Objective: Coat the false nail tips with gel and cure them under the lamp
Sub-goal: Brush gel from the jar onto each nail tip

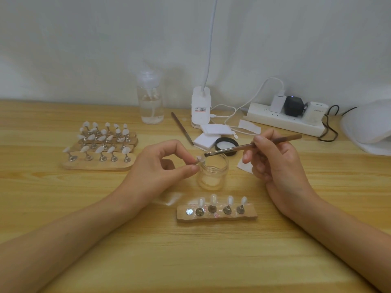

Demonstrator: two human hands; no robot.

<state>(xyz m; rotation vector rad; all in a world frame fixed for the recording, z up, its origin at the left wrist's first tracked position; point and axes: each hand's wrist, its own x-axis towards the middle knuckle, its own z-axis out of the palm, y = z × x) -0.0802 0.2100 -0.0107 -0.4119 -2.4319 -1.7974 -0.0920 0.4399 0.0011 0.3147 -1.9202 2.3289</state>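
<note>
The person's left hand (pixel 160 166) is pinching a single false nail tip (pixel 200 159) between curled thumb and forefinger, holding it just over the rim of the open glass gel jar (pixel 212 174). The right hand (pixel 277 159) is gripping a brown brush (pixel 237 148) pen-fashion, its fingers curled round the handle. The dark bristles are hovering right at the held tip, though whether they are touching it cannot be told. Just behind the jar a black lid (pixel 226 144) is lying on the wooden table (pixel 211 261). Nearer the person, a small wooden stand (pixel 249 214) is carrying four upright tips on metal pegs, with one bare shiny disc at its left end. Well to the left, a cluster of stands (pixel 99 163) is holding many more tips. The white curing lamp (pixel 368 127) is sitting at the far right edge, near a power strip (pixel 283 121).
</note>
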